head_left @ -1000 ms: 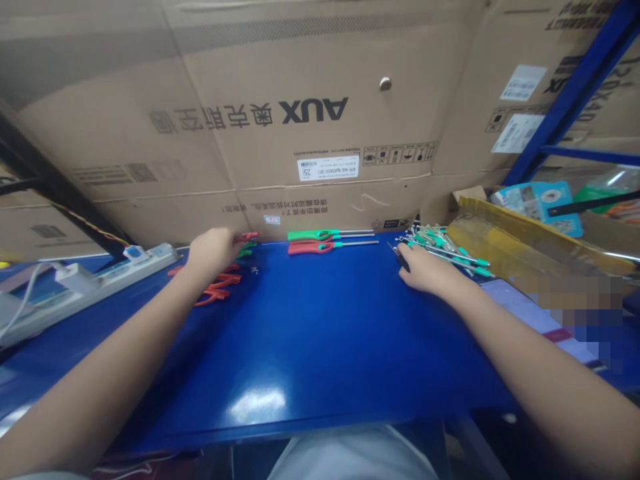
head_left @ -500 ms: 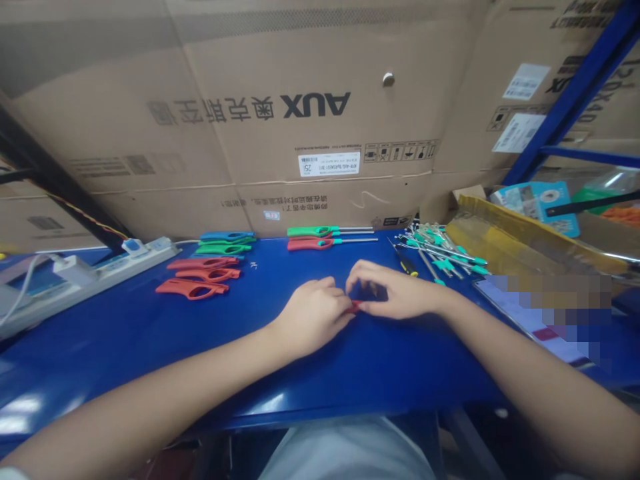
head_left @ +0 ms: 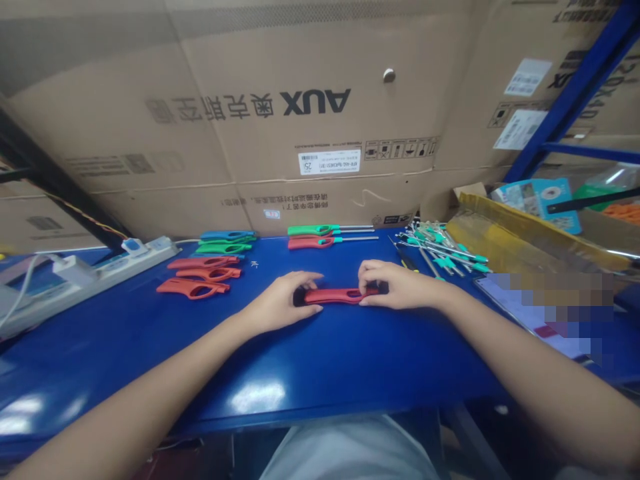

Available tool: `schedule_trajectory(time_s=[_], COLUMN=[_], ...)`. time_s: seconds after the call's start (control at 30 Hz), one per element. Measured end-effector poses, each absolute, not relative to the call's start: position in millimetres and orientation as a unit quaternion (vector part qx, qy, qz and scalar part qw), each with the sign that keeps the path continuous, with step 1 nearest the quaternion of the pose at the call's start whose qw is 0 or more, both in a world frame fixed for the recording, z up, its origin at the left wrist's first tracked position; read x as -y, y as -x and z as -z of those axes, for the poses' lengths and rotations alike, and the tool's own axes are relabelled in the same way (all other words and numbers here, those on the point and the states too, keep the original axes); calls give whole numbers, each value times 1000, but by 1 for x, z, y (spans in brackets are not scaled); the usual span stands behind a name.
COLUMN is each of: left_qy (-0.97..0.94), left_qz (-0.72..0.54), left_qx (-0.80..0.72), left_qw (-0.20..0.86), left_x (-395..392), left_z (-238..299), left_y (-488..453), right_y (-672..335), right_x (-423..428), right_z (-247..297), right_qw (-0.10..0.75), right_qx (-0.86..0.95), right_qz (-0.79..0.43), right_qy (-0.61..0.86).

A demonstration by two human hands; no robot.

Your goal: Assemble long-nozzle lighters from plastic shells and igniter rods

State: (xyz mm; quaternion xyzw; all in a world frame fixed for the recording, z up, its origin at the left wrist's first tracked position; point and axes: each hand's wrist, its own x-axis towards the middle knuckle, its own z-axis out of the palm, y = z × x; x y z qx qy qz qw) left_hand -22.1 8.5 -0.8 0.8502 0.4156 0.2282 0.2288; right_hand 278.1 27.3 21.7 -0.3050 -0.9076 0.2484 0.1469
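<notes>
A red lighter handle [head_left: 333,295] with a finger loop lies crosswise low over the table, between my two hands. My right hand [head_left: 395,285] is closed on its loop end, thumb in front and curled fingers behind. At the other end, my left hand [head_left: 280,301] has its thumb and fingers apart around the handle's tip; I cannot tell whether they touch it. Behind my hands lie a green lighter [head_left: 313,231] and a red lighter [head_left: 310,243], both with metal rods. More red handles [head_left: 193,287] lie to the left, beside green and blue handles [head_left: 225,248].
To the right are a pile of metal rods with green ends [head_left: 445,247], a black-and-yellow screwdriver [head_left: 406,259], a phone [head_left: 525,317] and a taped carton [head_left: 520,237]. A power strip [head_left: 95,283] runs along the left. A large cardboard sheet [head_left: 250,153] stands behind.
My left hand has moved left and opened, uncovering the red lighter handle. My right hand has shifted slightly right and keeps hold of the loop end.
</notes>
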Motion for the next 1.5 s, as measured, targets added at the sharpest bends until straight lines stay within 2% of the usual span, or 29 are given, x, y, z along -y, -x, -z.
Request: schedule_trajectory(time_s=[0.13,0.3,0.47,0.53,0.6,0.8,0.9,1.03,1.17,1.27,1.37,1.5], left_qy=[-821,-821,-820,-820,-820,-821,-826,-837,-872,-902,-917,-917], left_qz=[-270,-281,-288,-292,-294,-302,-298,-302,-277,-228,-184,-172], left_qx=[-423,-428,-430,-436,-435,-423,-422,-421,-372,-331,-325,-335], left_qw=[272,252,244,230,227,235,225,178,155,160,143,132], left_x=[-14,-11,-10,-10,-10,-14,-14,-8,1,6,8,6], left_z=[15,15,13,13,14,16,14,6,-4,-8,-9,-7], left_y=[20,17,16,16,15,17,18,18,15,12,12,14], right_y=[-277,-275,-274,-276,-278,-278,-276,-278,-294,-318,-342,-359], right_x=[-29,-30,-32,-32,-30,-22,-22,-26,-34,-44,-53,-62], right_z=[-20,-19,-20,-24,-27,-25,-21,-24,-35,-40,-43,-45], right_qw=[171,182,307,324,290,109,79,87,112,60,-4,-21], right_qx=[893,885,852,838,847,903,904,903,840,746,647,613], right_qz=[-265,-271,-156,-128,-155,-231,-218,-178,-48,33,31,5], right_qy=[321,333,394,420,418,345,361,381,529,663,762,790])
